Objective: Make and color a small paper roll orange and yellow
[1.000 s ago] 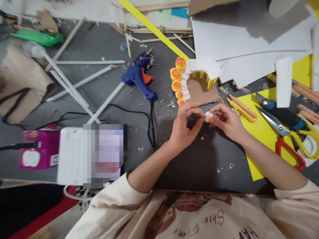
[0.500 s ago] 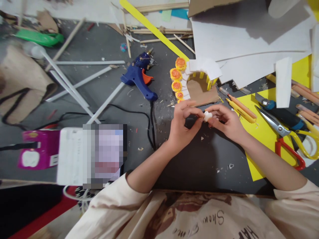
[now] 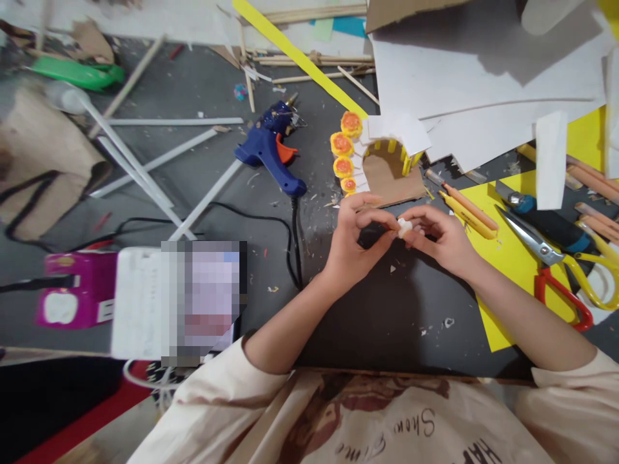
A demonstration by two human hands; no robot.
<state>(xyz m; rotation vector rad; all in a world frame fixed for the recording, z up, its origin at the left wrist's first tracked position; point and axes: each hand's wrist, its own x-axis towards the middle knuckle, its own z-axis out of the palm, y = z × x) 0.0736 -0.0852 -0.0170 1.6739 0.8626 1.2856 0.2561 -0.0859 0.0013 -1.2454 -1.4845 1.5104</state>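
Observation:
A small white piece [image 3: 405, 227], soft-looking and lumpy, is pinched between the fingertips of both hands above the dark table. My left hand [image 3: 360, 235] grips it from the left with thumb and forefinger. From the right, my right hand [image 3: 438, 238] holds the same piece, its other fingers curled. Just beyond the hands lies a cardboard craft piece [image 3: 393, 183] with an arch of white paper strips [image 3: 394, 131] and short yellow sticks. Along its left side runs a row of orange-and-yellow rosettes [image 3: 343, 143]; the lowest one is partly hidden behind my left hand.
A blue glue gun [image 3: 271, 151] with a black cord lies left of the hands. Scissors [image 3: 541, 245], a utility knife [image 3: 546, 219] and pencils [image 3: 469, 209] lie on and around yellow paper [image 3: 503, 322] at right. A phone [image 3: 213, 293] is at lower left.
The white piece has turned slightly and shifted a little to the right between the fingertips. Both hands otherwise keep nearly the same place.

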